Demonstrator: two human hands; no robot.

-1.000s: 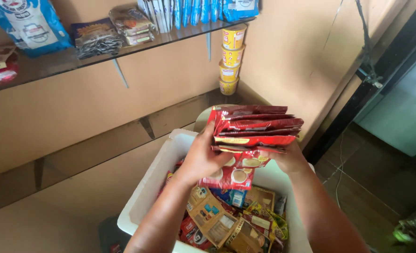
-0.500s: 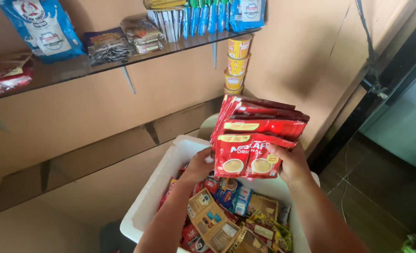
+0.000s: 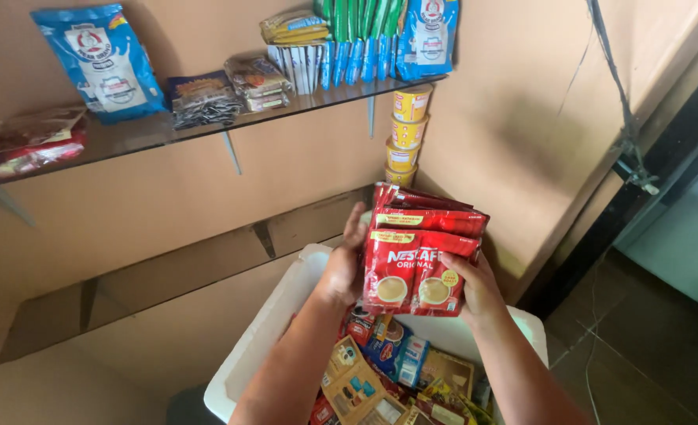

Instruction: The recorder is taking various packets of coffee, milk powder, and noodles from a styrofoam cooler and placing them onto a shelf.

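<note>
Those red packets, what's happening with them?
A person holds a stack of red sachets up with both hands, the left hand on one side and the right hand on the other. Below them sits a white tub full of mixed snack packets. More packets and yellow cups are at the glass shelf on the wall.

Small shop: glass shelf (image 3: 207,126) of packaged snacks (image 3: 101,59).
</note>
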